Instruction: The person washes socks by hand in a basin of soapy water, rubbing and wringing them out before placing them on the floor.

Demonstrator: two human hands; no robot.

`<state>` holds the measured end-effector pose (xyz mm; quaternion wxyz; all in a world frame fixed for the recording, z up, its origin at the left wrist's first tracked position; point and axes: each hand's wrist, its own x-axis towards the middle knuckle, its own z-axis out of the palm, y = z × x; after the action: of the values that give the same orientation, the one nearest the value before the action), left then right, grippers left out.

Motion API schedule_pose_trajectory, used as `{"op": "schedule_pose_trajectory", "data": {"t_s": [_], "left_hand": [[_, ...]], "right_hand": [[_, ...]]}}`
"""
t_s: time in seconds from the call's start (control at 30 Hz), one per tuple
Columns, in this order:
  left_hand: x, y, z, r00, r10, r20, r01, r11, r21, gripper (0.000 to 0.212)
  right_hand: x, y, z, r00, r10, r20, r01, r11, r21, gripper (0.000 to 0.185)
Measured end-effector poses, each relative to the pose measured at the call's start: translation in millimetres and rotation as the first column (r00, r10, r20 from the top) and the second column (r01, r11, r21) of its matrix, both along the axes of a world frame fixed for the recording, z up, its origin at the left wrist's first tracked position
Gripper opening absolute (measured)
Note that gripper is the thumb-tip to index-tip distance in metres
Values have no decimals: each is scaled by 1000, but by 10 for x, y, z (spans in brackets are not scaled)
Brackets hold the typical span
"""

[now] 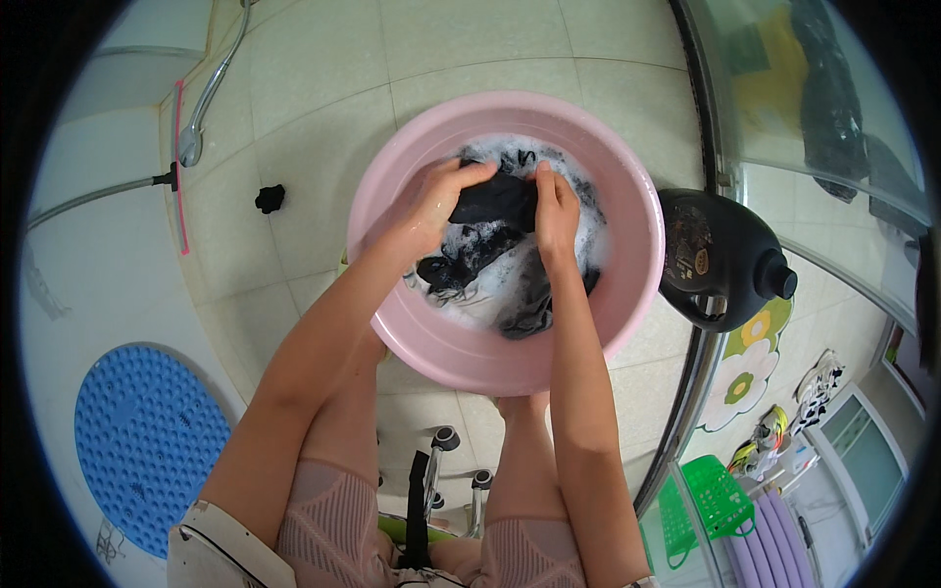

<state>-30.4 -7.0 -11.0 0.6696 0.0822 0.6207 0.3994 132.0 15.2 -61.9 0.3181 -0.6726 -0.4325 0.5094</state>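
A pink plastic basin (412, 360) stands on the tiled floor before me, holding sudsy water and soaking clothes. Between my two hands a piece of black cloth (494, 200) is stretched above the foam. My left hand (441, 202) grips its left part, thumb on top. On its right part, my right hand (556, 209) is closed with the thumb pointing away from me. Below the hands lie a dark wet garment (470, 257), a grey one (531, 294) and some pale cloth (470, 303), partly covered by suds.
A black detergent jug (717, 253) touches the basin's right side, by the shower door's track (673, 411). Left on the floor lie a small black cloth bundle (270, 198) and a shower head (190, 145). A blue studded mat (151, 441) leans at lower left; a green basket (702, 496) stands lower right.
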Motion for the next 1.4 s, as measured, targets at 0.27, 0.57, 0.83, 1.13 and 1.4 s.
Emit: {"op": "schedule_pose_trajectory", "data": {"t_s": [0.27, 0.57, 0.83, 1.13, 1.4], "left_hand": [[-99, -53, -720, 426, -281, -860, 464, 884, -59, 40], [-108, -50, -531, 827, 179, 533, -108, 981, -162, 32], [309, 0, 73, 903, 330, 275, -270, 934, -236, 24], [281, -51, 131, 952, 222, 213, -176, 960, -216, 23], [314, 4, 257, 955, 118, 273, -59, 975, -214, 26]], "right_hand": [[-13, -50, -298, 753, 342, 562, -336, 934, -119, 36], [-708, -536, 799, 962, 207, 178, -257, 905, 340, 28], [-557, -213, 748, 929, 108, 353, -178, 969, 170, 34], [-537, -281, 703, 942, 118, 315, -172, 974, 149, 36], [-172, -118, 214, 984, 6, 180, -5, 1000, -4, 40]]}}
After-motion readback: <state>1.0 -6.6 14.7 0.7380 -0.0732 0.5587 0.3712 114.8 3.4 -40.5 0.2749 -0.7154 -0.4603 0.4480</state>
